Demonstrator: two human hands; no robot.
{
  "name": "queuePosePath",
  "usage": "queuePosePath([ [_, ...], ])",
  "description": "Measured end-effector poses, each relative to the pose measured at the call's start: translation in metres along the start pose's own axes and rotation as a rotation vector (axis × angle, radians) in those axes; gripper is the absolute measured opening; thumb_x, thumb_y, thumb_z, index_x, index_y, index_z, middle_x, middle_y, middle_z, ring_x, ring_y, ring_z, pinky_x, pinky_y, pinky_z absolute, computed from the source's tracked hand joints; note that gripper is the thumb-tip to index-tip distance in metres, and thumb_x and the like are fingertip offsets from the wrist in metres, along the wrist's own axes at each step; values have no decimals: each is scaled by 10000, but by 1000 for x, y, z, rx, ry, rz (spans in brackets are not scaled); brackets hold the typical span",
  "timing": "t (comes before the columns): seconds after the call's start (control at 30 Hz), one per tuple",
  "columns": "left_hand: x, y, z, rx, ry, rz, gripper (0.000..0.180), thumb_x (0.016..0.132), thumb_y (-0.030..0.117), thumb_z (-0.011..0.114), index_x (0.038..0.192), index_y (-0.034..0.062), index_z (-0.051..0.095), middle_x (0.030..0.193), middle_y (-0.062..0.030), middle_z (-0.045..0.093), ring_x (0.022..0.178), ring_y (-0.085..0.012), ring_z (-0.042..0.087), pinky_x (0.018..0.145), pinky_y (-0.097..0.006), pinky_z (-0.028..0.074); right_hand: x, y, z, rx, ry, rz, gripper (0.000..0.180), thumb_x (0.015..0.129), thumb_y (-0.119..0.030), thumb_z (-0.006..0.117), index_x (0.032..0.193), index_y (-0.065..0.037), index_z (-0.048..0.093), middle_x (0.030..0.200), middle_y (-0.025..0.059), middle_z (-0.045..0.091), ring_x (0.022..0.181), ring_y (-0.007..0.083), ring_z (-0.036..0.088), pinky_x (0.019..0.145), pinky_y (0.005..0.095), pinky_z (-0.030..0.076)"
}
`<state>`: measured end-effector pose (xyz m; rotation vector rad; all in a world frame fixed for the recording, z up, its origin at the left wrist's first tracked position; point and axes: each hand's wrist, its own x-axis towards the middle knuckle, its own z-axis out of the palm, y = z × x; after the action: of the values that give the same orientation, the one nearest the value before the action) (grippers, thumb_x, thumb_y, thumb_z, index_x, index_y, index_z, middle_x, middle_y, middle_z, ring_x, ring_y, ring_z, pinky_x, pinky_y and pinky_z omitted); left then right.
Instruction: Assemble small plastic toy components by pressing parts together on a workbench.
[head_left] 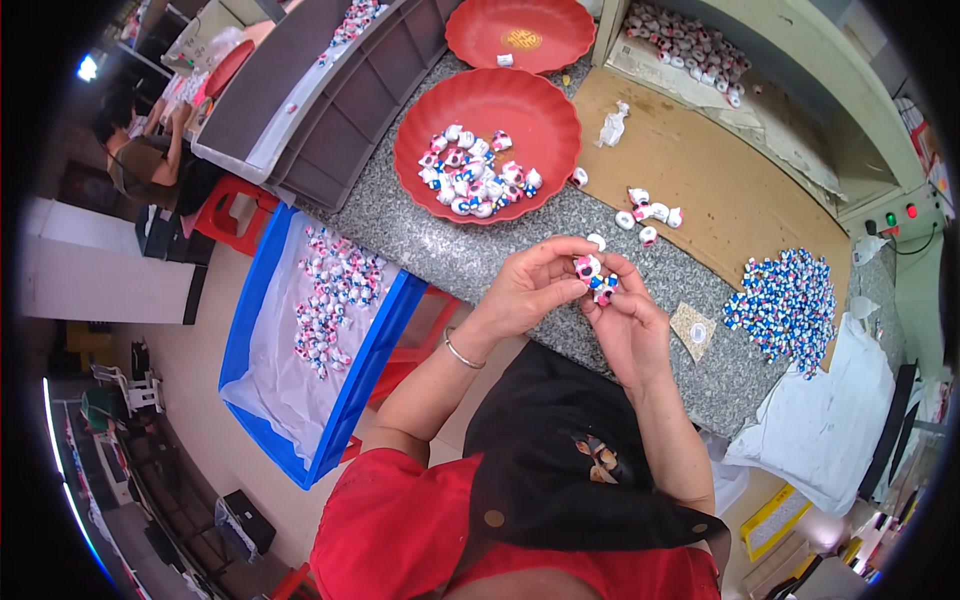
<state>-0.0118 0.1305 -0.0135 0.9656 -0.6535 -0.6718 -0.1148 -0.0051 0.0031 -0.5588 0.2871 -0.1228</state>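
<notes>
Over the counter's near edge, my left hand (535, 285) pinches a small white and pink figurine head (588, 267) between thumb and fingers. Against it sits a small blue figurine body (603, 290), gripped by the thumb and fingers of my right hand (637, 325). The two pieces touch; whether they are joined I cannot tell. Just beyond my fingers lie several loose white heads (648, 212). A red scalloped dish (555, 130) past my left hand holds many figurines in white, pink and blue. To the right, small blue bodies (785, 305) form a large heap.
Left of the counter stands a blue crate (240, 345) lined with white plastic, with figurines inside. A second red dish (480, 30) and a grey bin (340, 130) are farther back. White heads fill a shelf (740, 130). A white bag (820, 430) hangs at the right edge.
</notes>
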Motion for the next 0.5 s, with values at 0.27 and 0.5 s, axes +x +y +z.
queuePosePath([
  [0.27,-1,0,-10,-136,74,-58,408,885,-51,589,1276,32,508,1226,-141,576,1145,-200,570,940,-336,501,-6,0,-1,-75,22,13,482,813,82,459,1291,20,473,1302,137,488,1263,249,459,1097,391,358],
  [0.5,-5,13,-4,-235,257,-179,413,903,-14,574,1298,62,484,1236,-107,538,1044,-144,590,849,-295,520,-2,-3,1,-118,9,-15,554,783,106,448,1334,44,438,1370,172,452,1345,277,398,1137,395,311],
])
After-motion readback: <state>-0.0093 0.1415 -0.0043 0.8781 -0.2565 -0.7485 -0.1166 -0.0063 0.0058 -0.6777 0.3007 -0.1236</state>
